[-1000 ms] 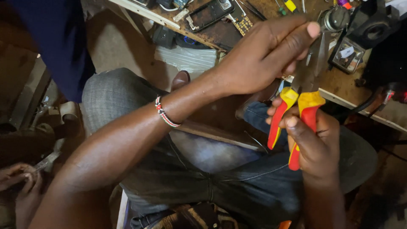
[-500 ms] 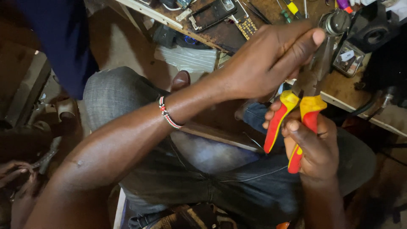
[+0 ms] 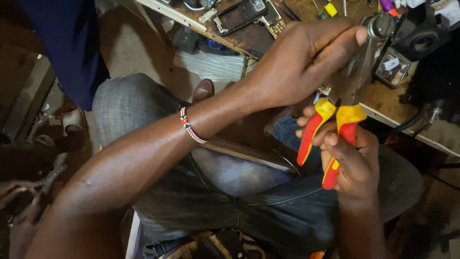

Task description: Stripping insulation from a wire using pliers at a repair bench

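1. Your right hand (image 3: 352, 165) is wrapped around the red and yellow handles of the pliers (image 3: 330, 139), fingers curled over them and pressing them toward each other; the two handles are still slightly apart at their lower ends.
2. The pliers stand nearly upright in that grip, with the handles down in your palm and the metal head pointing up and away from you.
3. Just above the grip, the pliers' head meets a small grey metal part (image 3: 359, 67); your other hand covers the contact, so you cannot tell exactly what the jaws bite on.
4. Your left hand (image 3: 302, 60) reaches across from the left and closes over that metal part, thumb and forefinger pinched on its upper end, just above your right hand.
5. A beaded bracelet (image 3: 192, 129) of red, white and dark beads circles your left wrist, well back from the grip.
6. Below both hands lie your knees in dark jeans (image 3: 268, 201).
7. Beyond the grip stands a worn wooden workbench (image 3: 383, 98), littered with a phone frame (image 3: 239, 14), small screwdrivers and other bits.
8. Far to the left of the grip, at the picture's edge, another person's hand (image 3: 14, 192) holds a dark tool.
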